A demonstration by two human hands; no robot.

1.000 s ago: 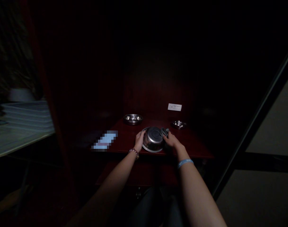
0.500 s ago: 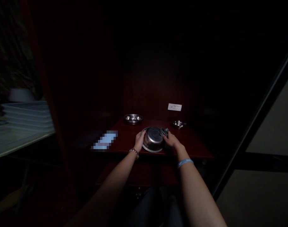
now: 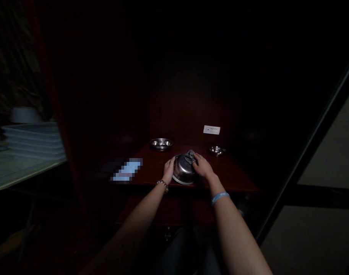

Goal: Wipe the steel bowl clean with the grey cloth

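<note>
An upside-down steel bowl [image 3: 183,172] rests on the dark red wooden shelf [image 3: 231,175], near its front edge. My left hand [image 3: 169,170] grips the bowl's left side, with a beaded bracelet on the wrist. On top of the bowl's base my right hand [image 3: 202,165] presses a crumpled grey cloth [image 3: 189,156], its fingers closed on it. A light blue band circles that wrist. Behind the bowl, to the left, stands a shallow steel dish [image 3: 161,144]; a smaller steel bowl [image 3: 216,151] sits back right.
A white socket plate [image 3: 211,130] is fixed to the back panel. At the shelf's left lies a pixelated bluish patch [image 3: 127,170]. Stacked pale trays [image 3: 33,139] stand on a table farther left. A dark frame edge [image 3: 309,126] slants along the right.
My right hand has moved left with the cloth, from the bowl's right edge to the middle of its base. My left hand still holds the bowl's left side.
</note>
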